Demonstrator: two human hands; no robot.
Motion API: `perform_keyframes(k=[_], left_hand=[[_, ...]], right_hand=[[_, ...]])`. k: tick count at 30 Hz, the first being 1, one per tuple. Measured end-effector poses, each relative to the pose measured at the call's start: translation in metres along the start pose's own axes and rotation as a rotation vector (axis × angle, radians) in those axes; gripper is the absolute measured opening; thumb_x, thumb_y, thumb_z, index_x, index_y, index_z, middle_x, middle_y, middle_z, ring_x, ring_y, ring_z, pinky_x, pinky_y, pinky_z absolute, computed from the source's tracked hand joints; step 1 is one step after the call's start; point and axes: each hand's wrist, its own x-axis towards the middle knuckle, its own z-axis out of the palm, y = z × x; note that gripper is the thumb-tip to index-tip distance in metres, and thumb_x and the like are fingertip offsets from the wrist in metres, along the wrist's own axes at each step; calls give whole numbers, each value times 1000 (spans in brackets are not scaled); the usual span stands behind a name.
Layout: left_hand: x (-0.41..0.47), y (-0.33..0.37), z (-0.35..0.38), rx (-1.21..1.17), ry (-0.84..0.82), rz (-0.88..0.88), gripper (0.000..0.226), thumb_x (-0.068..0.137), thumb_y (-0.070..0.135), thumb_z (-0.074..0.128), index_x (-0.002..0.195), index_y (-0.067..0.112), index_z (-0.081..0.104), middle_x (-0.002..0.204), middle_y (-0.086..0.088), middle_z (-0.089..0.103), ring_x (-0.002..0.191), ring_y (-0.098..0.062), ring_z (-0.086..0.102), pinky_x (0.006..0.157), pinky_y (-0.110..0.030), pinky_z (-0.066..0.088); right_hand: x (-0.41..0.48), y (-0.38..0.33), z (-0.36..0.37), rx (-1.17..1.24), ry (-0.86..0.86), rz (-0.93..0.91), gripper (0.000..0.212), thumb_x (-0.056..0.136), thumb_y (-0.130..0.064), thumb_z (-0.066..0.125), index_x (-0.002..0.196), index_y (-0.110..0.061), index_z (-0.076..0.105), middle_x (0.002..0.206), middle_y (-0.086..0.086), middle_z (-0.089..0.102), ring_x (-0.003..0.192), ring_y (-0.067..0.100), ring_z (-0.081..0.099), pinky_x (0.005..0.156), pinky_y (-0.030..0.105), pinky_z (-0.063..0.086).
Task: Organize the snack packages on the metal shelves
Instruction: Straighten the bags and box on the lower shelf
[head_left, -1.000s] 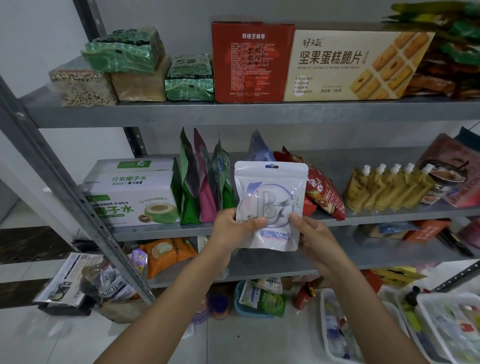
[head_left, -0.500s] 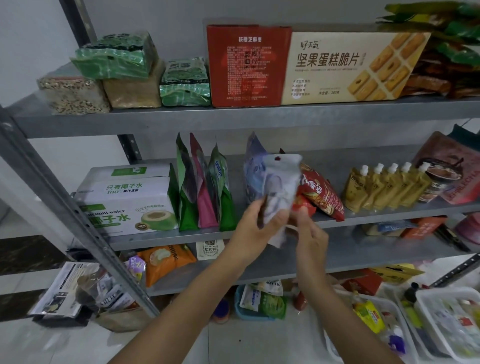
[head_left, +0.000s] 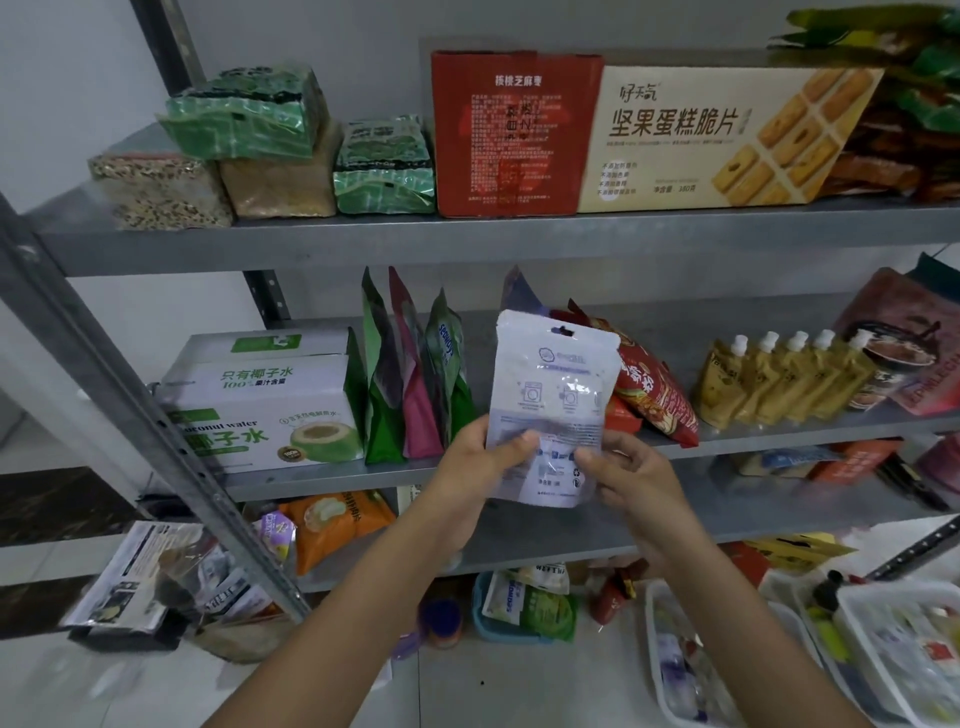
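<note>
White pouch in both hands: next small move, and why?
Probably stand the white pouch on the middle shelf between the green standing pouch and the red packet: left hand and right hand hold it upright by its lower part, just before that gap.

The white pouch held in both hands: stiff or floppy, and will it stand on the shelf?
Probably light and semi-stiff: the pouch stands upright though the left hand and right hand pinch only its lower part. Its glossy film may be slippery. Looking thin, it would likely tip unless leaned against the red bag.
</note>
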Motion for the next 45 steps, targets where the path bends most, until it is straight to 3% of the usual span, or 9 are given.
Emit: perform_keyframes(k=[13,19,22,26,29,32,35,39,45], left_hand=[[-5,-1,-17,64,73,55,21,85,14,72,106,14,70,100,-6,76,92,-24,72,76,-35,59],[-7,-6,-6,424,373,299,38,85,21,73,116,22,50,107,19,51,100,-3,54,90,-26,49],[-12,-6,-1,373,114,300,31,89,29,67,117,23,55,112,8,61,102,-5,60,91,-25,52],[-13,-2,-8,236,12,228,42,81,34,71,116,26,50,107,14,63,98,-2,63,79,-13,50],[-11,-6,-13,222,1,225,39,82,4,73,111,23,55,103,8,66,89,3,65,78,-15,52],[-10,-8,-17,175,-92,196,35,86,-10,62,111,14,61,99,3,68,84,1,66,77,-17,52],[-8,-10,-22,204,-81,170,31,86,-8,64,110,11,62,98,1,66,87,-8,65,77,-17,53],[-1,-12,-28,230,112,98,34,79,1,76,105,20,63,99,1,71,91,-16,68,73,-22,55],[14,-4,-36,322,37,70,23,84,8,74,106,14,69,101,-1,73,94,-19,69,81,-28,56]], right_hand=[[-5,0,8,-177,-177,-59,43,64,-20,79,106,-15,69,103,-1,75,97,15,70,82,30,57],[-5,4,25,-134,122,-184,31,70,-7,82,97,-16,69,88,-3,75,78,9,72,61,20,56],[-10,3,34,-162,155,-261,17,77,-24,76,92,-17,70,85,-3,75,81,13,72,66,22,57],[-18,-6,40,-86,-4,-242,35,96,-35,44,100,-13,71,94,4,75,86,13,71,76,23,57],[-6,-4,35,-140,41,-213,17,95,-18,57,111,-17,63,111,5,68,96,14,66,77,25,55],[8,-2,20,-37,17,-62,54,76,-10,76,123,-18,52,122,3,61,106,16,63,85,30,54],[9,-6,8,94,-97,9,52,63,-6,76,113,-6,60,115,16,68,97,26,70,79,34,59],[9,-4,5,-30,-84,-48,52,59,-10,82,108,-13,63,102,7,74,94,24,71,73,32,57],[17,-5,1,-143,-230,-31,51,69,-6,77,116,-15,59,105,3,74,93,18,71,67,25,57]])
